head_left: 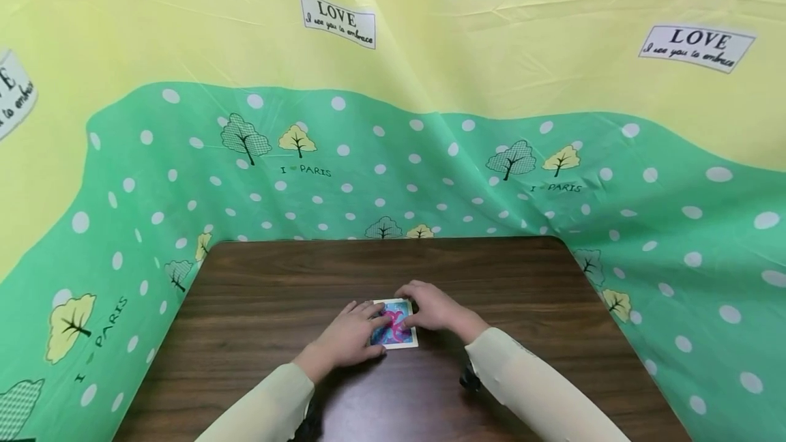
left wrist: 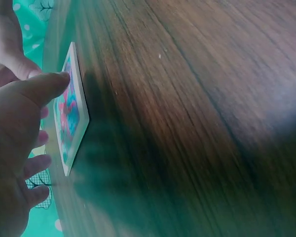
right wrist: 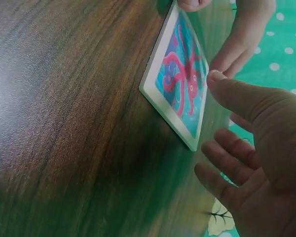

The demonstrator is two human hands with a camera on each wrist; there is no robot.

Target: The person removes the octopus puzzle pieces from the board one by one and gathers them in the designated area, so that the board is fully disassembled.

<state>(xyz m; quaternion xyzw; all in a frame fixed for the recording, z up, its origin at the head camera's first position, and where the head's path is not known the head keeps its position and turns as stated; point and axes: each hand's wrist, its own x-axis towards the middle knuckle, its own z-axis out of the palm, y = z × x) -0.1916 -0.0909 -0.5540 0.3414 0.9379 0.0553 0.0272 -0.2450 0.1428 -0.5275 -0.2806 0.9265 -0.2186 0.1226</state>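
Note:
A small flat picture board [head_left: 400,337] with a white border and a pink octopus on blue lies on the brown table. On its left side rests my left hand [head_left: 348,337], fingers spread, the index finger over the picture. In the left wrist view that hand's thumb [left wrist: 52,88] overlaps the board's edge. My right hand [head_left: 432,308] is at the far right corner, its fingers loosely bent. From the right wrist, its thumb [right wrist: 232,89] appears by the border while the other fingers are apart from the board. Whether either hand presses on it I cannot tell.
The dark wood table [head_left: 276,278] has rounded far corners. A green and yellow printed cloth [head_left: 430,176] hangs behind it and along both sides. Light glares off the table's near part.

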